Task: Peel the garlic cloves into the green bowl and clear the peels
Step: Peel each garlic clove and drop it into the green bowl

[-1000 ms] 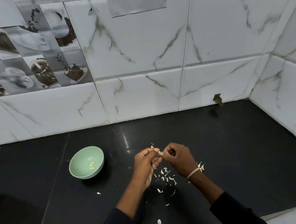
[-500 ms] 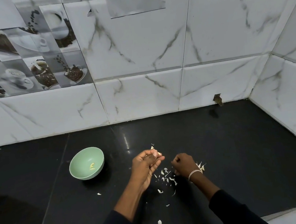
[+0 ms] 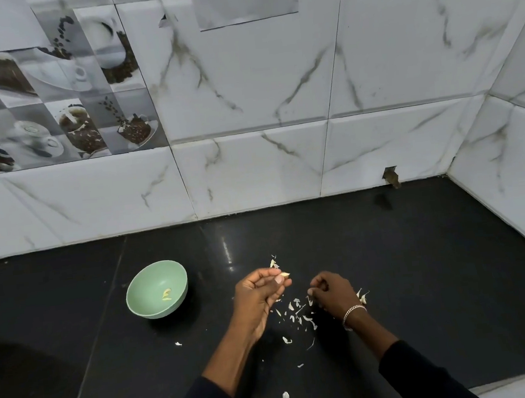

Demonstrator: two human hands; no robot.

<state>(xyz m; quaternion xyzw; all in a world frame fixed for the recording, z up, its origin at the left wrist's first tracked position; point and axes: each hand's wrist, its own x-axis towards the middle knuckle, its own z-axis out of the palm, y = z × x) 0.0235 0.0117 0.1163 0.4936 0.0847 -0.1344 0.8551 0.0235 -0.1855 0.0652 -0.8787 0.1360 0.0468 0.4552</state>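
- Nearest the person, and well to the right of the green bowl (image 3: 147,283), stray peels (image 3: 286,397) are lying on the black surface (image 3: 421,263). They are small and widely scattered, so some could be getting missed when the clearing comes.
- Right of the bowl, the left hand (image 3: 261,295) is pinching a garlic clove (image 3: 284,274) at its fingertips, above the surface. The clove looks small and could be slipping out, landing among the peels instead of in the bowl.
- Whether any skin is clinging to the clove is too small to make out.
- Farther right of the bowl, the right hand (image 3: 331,291) is hanging with fingers curled over the main scatter of peels (image 3: 297,312). I cannot tell whether it is gripping a scrap.
- Inside the bowl, one pale peeled piece (image 3: 167,294) is lying.
- Behind the bowl, a sheet of paper (image 3: 245,1) on the tiled wall is being cut off by the top edge.
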